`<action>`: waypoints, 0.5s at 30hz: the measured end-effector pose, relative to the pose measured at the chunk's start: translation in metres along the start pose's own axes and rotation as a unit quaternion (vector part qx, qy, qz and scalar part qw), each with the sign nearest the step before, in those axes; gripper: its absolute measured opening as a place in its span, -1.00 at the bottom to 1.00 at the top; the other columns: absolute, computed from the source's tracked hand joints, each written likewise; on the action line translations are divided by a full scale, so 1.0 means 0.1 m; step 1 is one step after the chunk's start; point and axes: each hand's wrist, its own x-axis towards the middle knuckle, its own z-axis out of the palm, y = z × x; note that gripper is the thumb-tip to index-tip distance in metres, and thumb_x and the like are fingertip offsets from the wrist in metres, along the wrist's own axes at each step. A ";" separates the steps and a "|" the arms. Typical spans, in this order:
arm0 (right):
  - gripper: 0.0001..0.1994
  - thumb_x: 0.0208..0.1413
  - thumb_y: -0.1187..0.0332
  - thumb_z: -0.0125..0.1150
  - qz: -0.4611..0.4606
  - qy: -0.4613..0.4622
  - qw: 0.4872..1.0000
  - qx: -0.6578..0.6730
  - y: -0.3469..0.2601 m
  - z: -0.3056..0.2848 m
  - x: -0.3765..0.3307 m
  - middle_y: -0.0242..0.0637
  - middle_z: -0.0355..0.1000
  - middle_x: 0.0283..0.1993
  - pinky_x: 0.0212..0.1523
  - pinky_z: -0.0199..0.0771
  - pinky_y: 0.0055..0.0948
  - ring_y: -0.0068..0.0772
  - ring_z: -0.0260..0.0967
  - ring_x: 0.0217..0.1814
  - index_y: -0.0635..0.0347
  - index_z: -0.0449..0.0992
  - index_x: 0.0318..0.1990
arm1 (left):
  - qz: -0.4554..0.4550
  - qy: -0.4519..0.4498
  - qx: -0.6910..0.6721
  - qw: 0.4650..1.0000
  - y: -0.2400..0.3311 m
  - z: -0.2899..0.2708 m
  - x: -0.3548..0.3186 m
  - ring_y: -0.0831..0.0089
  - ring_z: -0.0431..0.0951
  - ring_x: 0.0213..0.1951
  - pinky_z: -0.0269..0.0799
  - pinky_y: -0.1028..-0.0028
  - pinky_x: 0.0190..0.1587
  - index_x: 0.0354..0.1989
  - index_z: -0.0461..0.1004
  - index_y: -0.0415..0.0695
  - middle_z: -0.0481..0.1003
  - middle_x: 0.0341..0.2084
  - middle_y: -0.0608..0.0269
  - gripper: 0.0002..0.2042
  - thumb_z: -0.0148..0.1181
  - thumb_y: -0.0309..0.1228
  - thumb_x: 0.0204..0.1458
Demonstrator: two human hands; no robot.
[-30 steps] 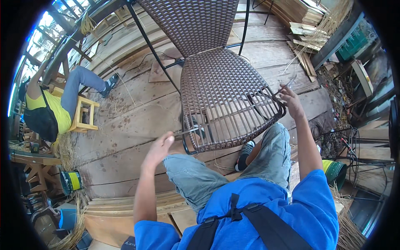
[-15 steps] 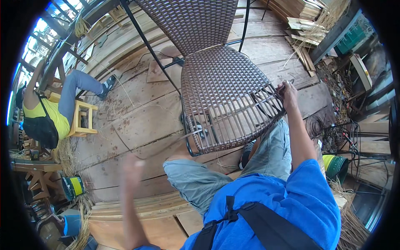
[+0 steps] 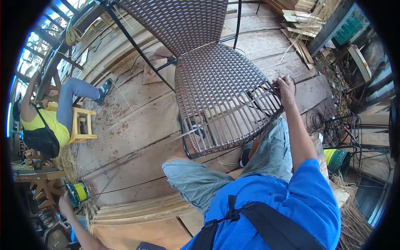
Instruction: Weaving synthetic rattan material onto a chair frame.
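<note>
Two bare hands stand far apart, one at each side of a brown woven chair (image 3: 221, 79) that sits on a plank floor (image 3: 141, 112) just in front of the person's knees. Bare planks open out to the left of the seat, as far as a wooden stool (image 3: 86, 136) where a co-worker in a yellow top (image 3: 57, 130) sits; to the right, a narrower strip of floor ends at a heap of scraps and a tipped green bucket (image 3: 344, 161). The seat's front edge lies close to the grey-green trousers (image 3: 193, 177), leaving little room there. Well out at the lower left, the left hand (image 3: 64, 205) ends a slanting forearm, just beside another green bucket (image 3: 71, 195); it is blurred, so I cannot tell how far open it is or whether it has hold of anything. The right hand (image 3: 286, 88), on an almost straight forearm, is at the seat's right edge, fingers curled together on a dark strand (image 3: 295, 86) that loops outward. Lengthwise, the chair runs from its backrest at the far end toward the person, veering slightly right, the seat's open slats facing the knees. From its left edge a blurred strip (image 3: 187, 133) trails leftward.
</note>
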 end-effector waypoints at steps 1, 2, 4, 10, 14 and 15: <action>-0.91 0.14 0.38 -0.04 0.006 -0.023 1.000 0.008 0.08 0.10 0.05 -0.35 0.42 -0.39 -0.49 0.34 -0.59 -0.56 0.36 -0.46 0.12 0.30 -0.22 | -0.186 -0.064 -0.048 0.979 -1.44 0.39 -0.09 -0.01 0.51 -0.30 0.37 0.11 -0.25 -0.31 0.50 -0.28 0.49 -0.34 -0.17 -0.59 0.02 -0.10 -0.02; -0.90 0.13 0.38 -0.02 -0.004 -0.011 1.000 0.004 0.04 0.03 0.03 -0.35 0.42 -0.40 -0.48 0.33 -0.58 -0.56 0.36 -0.46 0.14 0.31 -0.22 | -0.198 -0.066 0.007 0.978 -1.08 0.41 -0.15 -0.01 0.50 -0.28 0.38 0.09 -0.25 -0.30 0.49 -0.28 0.49 -0.33 -0.16 -0.60 0.05 -0.12 -0.03; -0.89 0.13 0.37 0.00 0.022 0.008 0.999 0.028 0.01 -0.08 0.02 -0.35 0.42 -0.40 -0.48 0.33 -0.58 -0.56 0.36 -0.46 0.17 0.33 -0.23 | -0.165 -0.078 0.057 0.981 -0.59 0.52 -0.19 0.01 0.51 -0.28 0.39 0.10 -0.26 -0.34 0.49 -0.27 0.49 -0.34 -0.14 -0.67 0.13 -0.20 -0.10; -0.78 0.10 0.26 0.07 0.101 -0.076 0.988 0.090 -0.20 -0.34 0.26 -0.32 0.45 -0.24 -0.32 0.34 -0.39 -0.44 0.37 -0.25 0.17 0.37 -0.18 | 0.139 -0.144 -0.383 0.902 3.35 0.44 -0.45 0.09 0.46 -0.29 0.33 0.23 -0.29 -0.18 0.47 -0.18 0.46 -0.35 -0.03 -0.72 -0.06 -0.29 0.08; -0.68 0.14 0.11 0.01 -0.002 -0.105 0.976 -0.190 -0.52 -0.62 0.35 -0.43 0.41 -0.21 -0.20 0.34 -0.43 -0.47 0.34 -0.14 0.11 0.43 -0.09 | 0.211 -0.091 -0.553 0.801 4.56 0.12 -0.89 0.15 0.45 -0.43 0.34 0.34 -0.35 -0.28 0.48 -0.24 0.49 -0.48 0.01 -0.65 -0.08 -0.18 0.13; -0.68 0.14 0.11 0.01 -0.001 -0.107 0.976 -0.190 -0.52 -0.62 0.37 -0.43 0.41 -0.21 -0.20 0.34 -0.43 -0.47 0.34 -0.14 0.11 0.43 -0.09 | 0.185 -0.154 -0.586 0.774 4.64 0.11 -0.93 0.28 0.39 -0.52 0.30 0.39 -0.41 -0.42 0.45 -0.25 0.43 -0.59 0.09 -0.63 -0.06 -0.15 0.13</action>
